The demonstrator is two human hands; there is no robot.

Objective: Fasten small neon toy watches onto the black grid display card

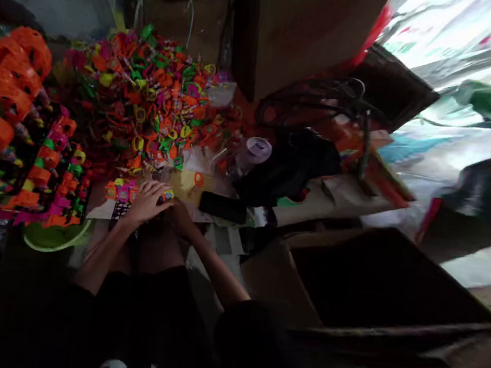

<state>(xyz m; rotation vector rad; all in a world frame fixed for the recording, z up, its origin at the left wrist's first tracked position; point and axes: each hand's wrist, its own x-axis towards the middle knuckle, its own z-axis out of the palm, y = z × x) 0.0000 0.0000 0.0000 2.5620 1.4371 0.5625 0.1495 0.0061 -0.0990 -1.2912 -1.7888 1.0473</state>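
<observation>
- At the left edge of the desk (337,201) stands a stack of orange, pink and green plastic pieces (8,113), too many and too blurred to count; below it sits one green bowl (53,237)
- Toward the far left corner lies one big heap of small bright rings and clips (158,95), far past counting
- At the near edge, the left hand (147,200) is curled down over a small multicoloured toy piece (166,196), fingers closed on it; a short row of about three like pieces (120,191) lies just beside it on a black grid
- The right hand (179,214) meets the left at that same piece; its grip is in shadow and I cannot tell how far it is shut
- By my judgement the step is fitting or pressing one piece together; the next move calls for steady fingertip pressure with both hands
- Right of the hands: one black flat object (223,207), one clear jar with a pale lid (252,152), one dark bag (292,166)
</observation>
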